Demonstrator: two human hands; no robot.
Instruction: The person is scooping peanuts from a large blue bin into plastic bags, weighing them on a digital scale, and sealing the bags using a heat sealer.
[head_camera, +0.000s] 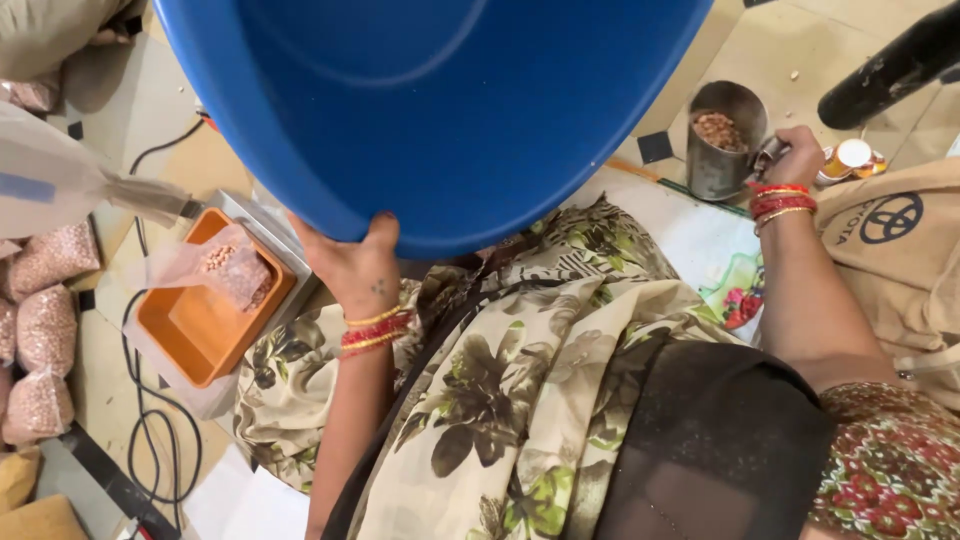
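Observation:
My left hand (352, 258) grips the near rim of a large blue plastic tub (440, 100), which is tilted up and fills the top of the view. My right hand (797, 156) holds the handle of a steel mug (722, 150) with peanuts in it, standing on the floor at the right. Both wrists carry red and gold bangles. A floral cloth covers my lap below.
An orange tray (205, 320) on a scale at the left holds a small clear bag of peanuts (232, 268). Filled peanut bags (45, 330) lie along the left edge. A black cable (150, 420) loops on the floor. A beige bag (900, 240) lies at the right, a dark leg (890, 65) above it.

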